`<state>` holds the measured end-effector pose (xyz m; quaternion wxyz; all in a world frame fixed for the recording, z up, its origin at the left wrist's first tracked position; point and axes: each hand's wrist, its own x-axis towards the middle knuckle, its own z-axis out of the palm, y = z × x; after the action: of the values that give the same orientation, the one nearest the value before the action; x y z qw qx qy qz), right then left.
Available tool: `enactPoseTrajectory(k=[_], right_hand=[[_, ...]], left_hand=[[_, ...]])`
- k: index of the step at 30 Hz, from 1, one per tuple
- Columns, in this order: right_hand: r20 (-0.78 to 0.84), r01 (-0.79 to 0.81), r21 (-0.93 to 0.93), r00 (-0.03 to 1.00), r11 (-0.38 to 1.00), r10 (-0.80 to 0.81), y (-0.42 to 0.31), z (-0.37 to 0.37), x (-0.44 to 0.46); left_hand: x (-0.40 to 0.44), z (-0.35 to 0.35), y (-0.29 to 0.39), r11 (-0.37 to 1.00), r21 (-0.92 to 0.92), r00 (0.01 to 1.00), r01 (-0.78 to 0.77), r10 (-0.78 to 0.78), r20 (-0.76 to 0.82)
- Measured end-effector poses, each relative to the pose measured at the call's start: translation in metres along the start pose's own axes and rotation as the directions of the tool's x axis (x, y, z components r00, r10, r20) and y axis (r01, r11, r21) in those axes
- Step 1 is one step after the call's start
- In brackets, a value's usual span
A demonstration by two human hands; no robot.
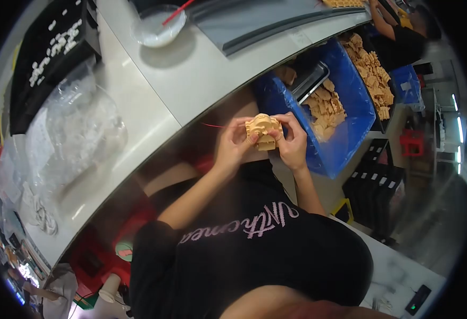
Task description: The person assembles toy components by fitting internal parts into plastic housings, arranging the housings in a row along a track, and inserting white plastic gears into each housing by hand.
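Note:
Between my two hands, above my lap, is a tan moulded piece (263, 127) with a rounded top and notched edges. My left hand (234, 144) grips its left side, thumb pressed on the front. On the opposite edge my right hand (293, 142) holds it the same way, its thumb near the middle. A thin red strand (211, 125) shows just left of my left hand; I cannot tell what it belongs to. Close by on the right stands a blue-lined bin (345, 151) holding many similar tan pieces (324, 114).
A white table (153, 114) curves along the left and top, bearing plastic bags (79, 133), a black tray (44, 58) with small white bits and a bowl (161, 33). More tan pieces fill another container (370, 74). Another person (403, 40) is at the upper right.

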<state>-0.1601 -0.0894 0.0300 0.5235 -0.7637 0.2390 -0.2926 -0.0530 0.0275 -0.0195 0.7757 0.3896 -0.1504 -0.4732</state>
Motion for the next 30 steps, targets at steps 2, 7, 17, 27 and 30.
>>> enactPoseTrajectory(k=[2,7,17,27,30], right_hand=[[0.012,0.0,-0.031,1.0,1.0,0.0,-0.005,0.004,0.002],[0.004,-0.015,0.015,1.0,1.0,0.015,0.004,0.014,0.006],[0.003,-0.097,0.03,0.995,0.995,0.097,0.011,0.023,0.011],[-0.414,-0.293,0.39,0.791,0.873,0.451,0.04,-0.056,0.067],[-0.466,-0.392,0.206,0.766,0.897,0.442,0.087,-0.106,0.111]], left_hand=[[0.0,0.001,0.0,0.996,-0.087,1.0,-0.013,0.013,-0.002],[0.004,-0.003,0.0,0.992,-0.105,0.997,-0.073,0.069,-0.04],[0.006,-0.009,-0.003,0.985,-0.172,0.995,-0.016,-0.001,-0.098],[0.022,-0.014,0.004,0.987,-0.001,0.987,0.16,-0.16,-0.025],[0.025,-0.022,0.001,0.983,-0.02,0.982,0.182,-0.183,-0.038]])
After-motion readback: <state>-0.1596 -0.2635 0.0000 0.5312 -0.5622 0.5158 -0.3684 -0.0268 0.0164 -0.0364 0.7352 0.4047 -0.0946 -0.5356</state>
